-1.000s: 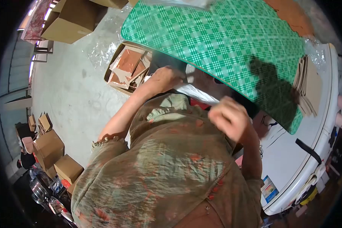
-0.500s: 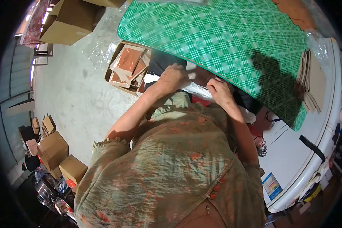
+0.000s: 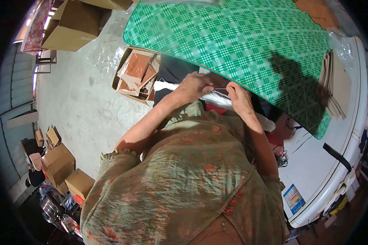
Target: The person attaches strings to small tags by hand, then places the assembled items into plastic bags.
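Observation:
My left hand (image 3: 194,87) is closed in a pinch over my lap, close to the near edge of the green checked tabletop (image 3: 216,45). My right hand (image 3: 239,98), also pinched, sits just to its right under that edge. A thin white thread (image 3: 221,88) runs taut from one hand to the other. Across my lap, beneath both hands, lies a bundle of white thread (image 3: 218,99), its left end (image 3: 163,85) sticking out past my left wrist. Dark cloth (image 3: 176,69) shows beyond my left hand.
An open carton (image 3: 129,73) of brown, wrapped flat pieces stands on the floor at left. Grey-brown card pieces (image 3: 337,85) are stacked on the tabletop's right. A white surface (image 3: 315,163) lies at right. More cardboard boxes (image 3: 59,161) stand at far left.
My hands have drawn slightly apart and turned, and a taut thread now shows between them. My left fingers have come lower and closed toward a pinch.

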{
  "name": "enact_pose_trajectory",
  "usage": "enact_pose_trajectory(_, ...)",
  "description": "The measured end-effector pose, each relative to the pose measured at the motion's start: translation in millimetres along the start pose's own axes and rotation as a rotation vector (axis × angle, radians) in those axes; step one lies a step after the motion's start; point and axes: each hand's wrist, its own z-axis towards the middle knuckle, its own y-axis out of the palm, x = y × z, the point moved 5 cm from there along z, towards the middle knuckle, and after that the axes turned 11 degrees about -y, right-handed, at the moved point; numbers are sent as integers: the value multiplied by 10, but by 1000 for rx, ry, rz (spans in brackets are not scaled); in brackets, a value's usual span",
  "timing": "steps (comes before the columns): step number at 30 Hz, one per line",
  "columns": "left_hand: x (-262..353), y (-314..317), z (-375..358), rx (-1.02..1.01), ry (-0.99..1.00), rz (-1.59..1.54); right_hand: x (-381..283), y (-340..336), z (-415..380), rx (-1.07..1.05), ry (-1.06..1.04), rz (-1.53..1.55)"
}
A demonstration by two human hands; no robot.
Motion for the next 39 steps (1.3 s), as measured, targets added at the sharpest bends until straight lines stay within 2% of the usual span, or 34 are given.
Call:
enact_pose_trajectory(3,76,83,22,7,51,-43,-69,-34,-14,-33,30,41)
enact_pose_trajectory(5,163,95,57,-28,49,-134,-85,-34,-35,-5,-28,66)
enact_pose_trajectory(8,488,-56,-18,66,148,-115,-229,-75,-106,17,-52,190)
enact_pose_trajectory(12,1092,-474,-192,130,248,15,-758,-258,-209,24,-144,291)
enact_pose_trajectory(13,1219,-591,-225,104,275,20,-789,-279,-253,14,-109,374)
enact_pose_trajectory(16,1556,-908,-232,-142,228,-333,-1091,-485,-296,78,-125,470)
enact_pose_trajectory(17,1640,-982,-218,-173,211,-346,-1144,-504,-305,124,-155,526)
enact_pose_trajectory(18,1720,-1043,-200,-205,195,-358,-1285,-552,-299,166,-136,621)
enact_pose_trajectory(19,1802,-1103,-180,-238,181,-371,-1407,-599,-282,227,-81,848)
enact_pose_trajectory(22,2040,-1295,-112,-446,38,-784,-1471,-735,-229,410,17,992)
enact_pose_trajectory(23,2084,-1316,-67,-500,42,-1042,-1577,-748,-204,463,6,1033)
enact_pose_trajectory(24,2148,-1435,-45,-565,-33,-1046,-1609,-759,-180,358,-63,1078)
enact_pose_trajectory(26,2119,-1518,49,-418,133,-1130,-1676,-778,-151,138,-193,1159)
enact_pose_trajectory(29,2177,-1687,90,-313,218,-1251,-1602,-788,-100,353,-280,1041)
enact_pose_trajectory(31,2268,-1680,85,-359,288,-1069,-1481,-813,-117,415,-176,1046)
enact_pose_trajectory(34,2472,-1619,70,-258,216,-875,-1710,-685,-96,399,-217,1240)
enact_pose_trajectory(35,2497,-1733,69,-262,87,-872,-1814,-665,-92,363,-256,1283)
enact_pose_trajectory(36,2461,-1758,157,-106,191,-929,-1879,-672,-78,167,-302,1188)
enact_pose_trajectory(37,2420,-1780,228,56,295,-966,-1853,-694,-86,185,-283,1162)
enact_pose_trajectory(39,2156,-1921,381,308,340,-783,-1794,-764,-122,253,-168,1080)
